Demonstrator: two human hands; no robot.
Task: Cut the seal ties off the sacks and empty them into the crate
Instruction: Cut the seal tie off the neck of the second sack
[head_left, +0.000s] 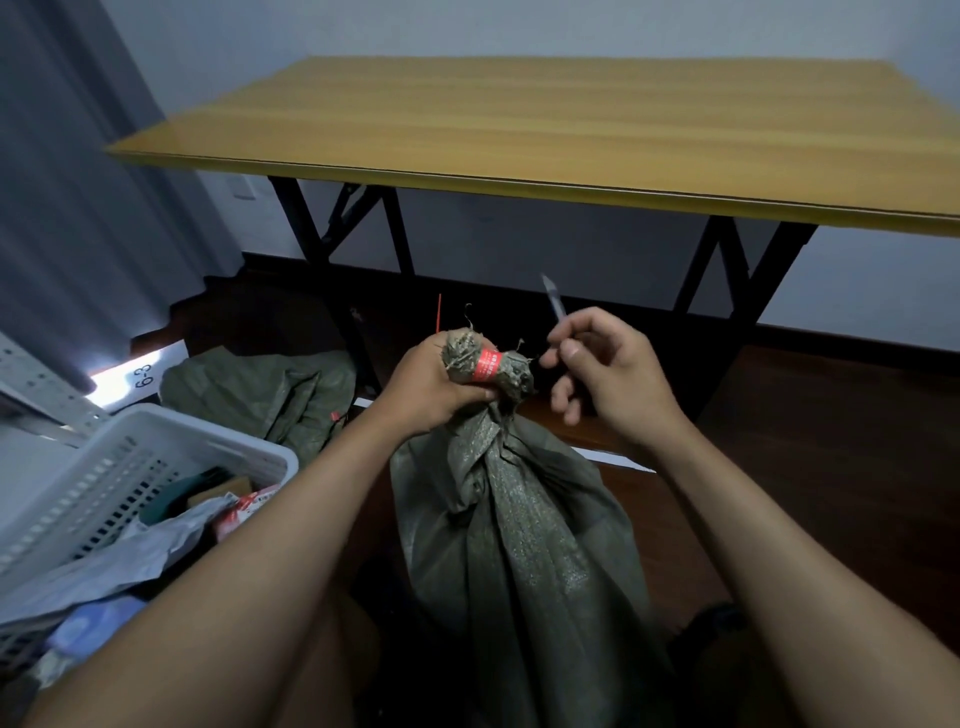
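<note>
Sack (524, 525) stands upright on the dark floor (810, 415) between the person's forearms, green woven fabric, neck bunched and twisted at top. Red seal tie (487, 367) wraps tight around the bunched neck, printed white text on it, unreadable; tie uncut, thin red tail sticking up just left of the neck. Left hand (426, 387) clenched around the neck right at and under the tie, holding it up. Right hand (597, 364) just beside the neck on the right, not touching it, thumb and fingers pinching a small knife (555, 306), blade angled up and away from the tie. White slotted crate (156, 457) at lower left, near the sack, already holding grey plastic mailer bags, a parcel with red print and other packets. Second green sack (260, 389) lies flat and crumpled on the floor behind the crate. Yellow wooden tabletop (519, 130) on black folding legs behind the hands. Grey curtain (78, 208) at left, white label reading 6-3 below it.
</note>
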